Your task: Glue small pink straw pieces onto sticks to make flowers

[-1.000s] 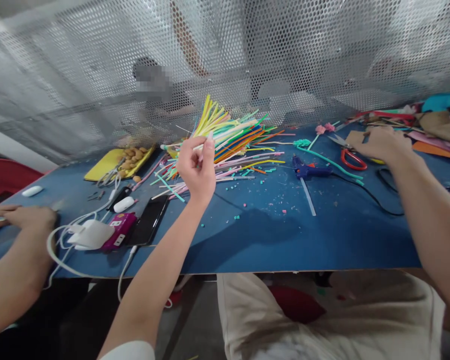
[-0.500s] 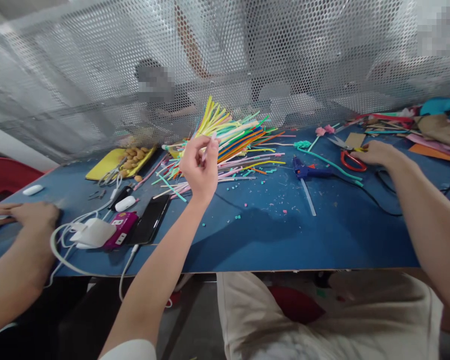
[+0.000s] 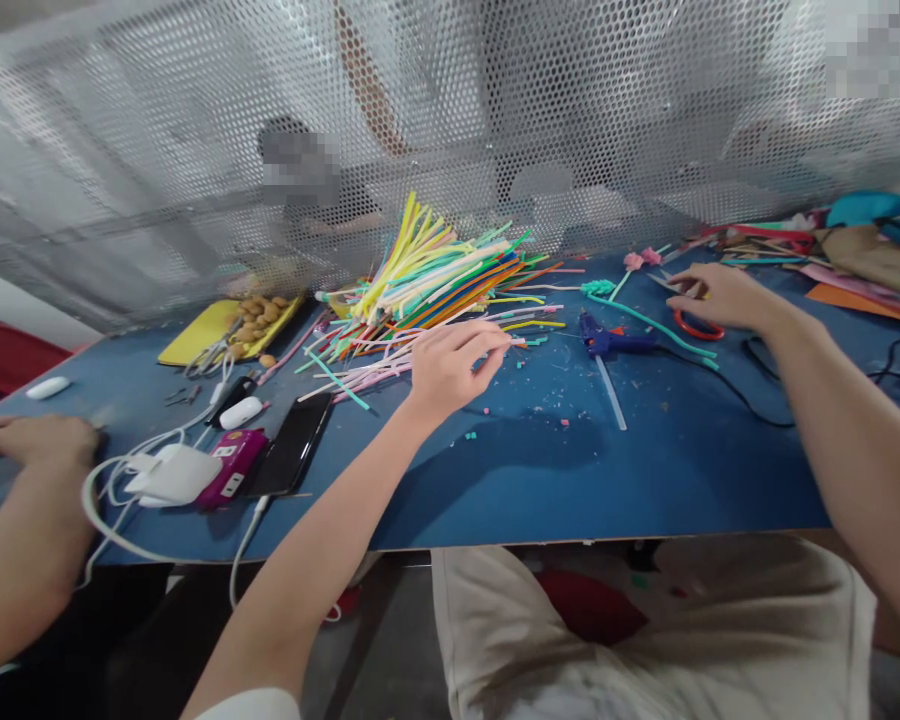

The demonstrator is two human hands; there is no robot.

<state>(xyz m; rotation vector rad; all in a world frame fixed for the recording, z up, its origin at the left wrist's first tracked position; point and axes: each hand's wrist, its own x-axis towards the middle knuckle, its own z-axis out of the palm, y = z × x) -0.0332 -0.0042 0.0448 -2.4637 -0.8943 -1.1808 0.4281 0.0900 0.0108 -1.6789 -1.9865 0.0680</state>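
My left hand (image 3: 454,370) is closed in a pinch over the front of a heap of coloured stems (image 3: 450,280); a small pale pink piece shows at its fingertips. At the right, my right hand (image 3: 712,297) reaches over the red-handled scissors (image 3: 699,325), fingers curved and a little apart around the near part of the blades. Between the hands lies a blue glue gun (image 3: 619,340) with a clear glue stick (image 3: 612,393) under it. A teal stem (image 3: 649,322) runs behind the gun, near pink flowers (image 3: 641,260).
A phone (image 3: 292,445), white charger (image 3: 172,475), purple box (image 3: 232,468) and cables lie at left. Behind them is a yellow tray (image 3: 199,335) with brown nuts. Another person's hands (image 3: 37,440) rest at far left. Felt pieces (image 3: 862,250) lie at far right; a perforated metal screen (image 3: 450,110) stands behind.
My left hand has moved right and down, from above the stems to their front edge, and has turned palm down. My right hand has shifted slightly left over the scissors, its fingers lifted and spread more.
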